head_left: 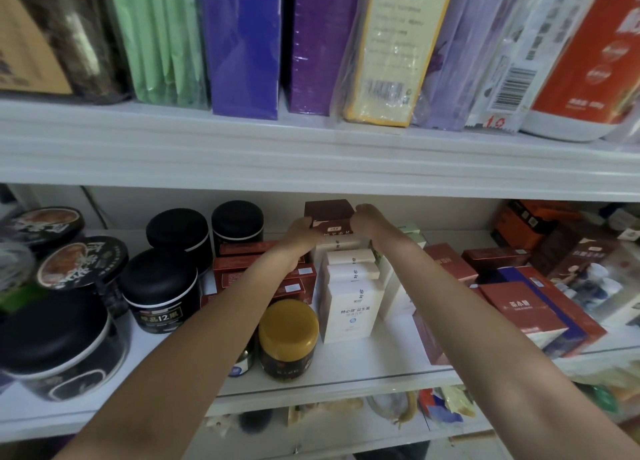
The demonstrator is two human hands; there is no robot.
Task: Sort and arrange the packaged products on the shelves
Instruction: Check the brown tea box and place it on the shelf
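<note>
Both arms reach into the middle shelf (346, 366), toward the rear. L hand (302, 233) grips the left edge of the brown-and-white box (333, 229); R hand (364, 221) grips its right edge, fingers curled over the top corner. Box pos.: upright, at the back end of the row of white boxes (349, 303), directly in front of a dark brown box (328, 207). Whether it rests on the row or is lifted clear: cannot tell. Adjacent items: stacked red boxes (239, 269) just left of the row, yellow-lid jar (288, 335) at the front edge under the L forearm, black-lid jars (161, 286) further left. Upper shelf (277, 147) carries upright purple boxes (242, 43) and other pkgs.
</note>
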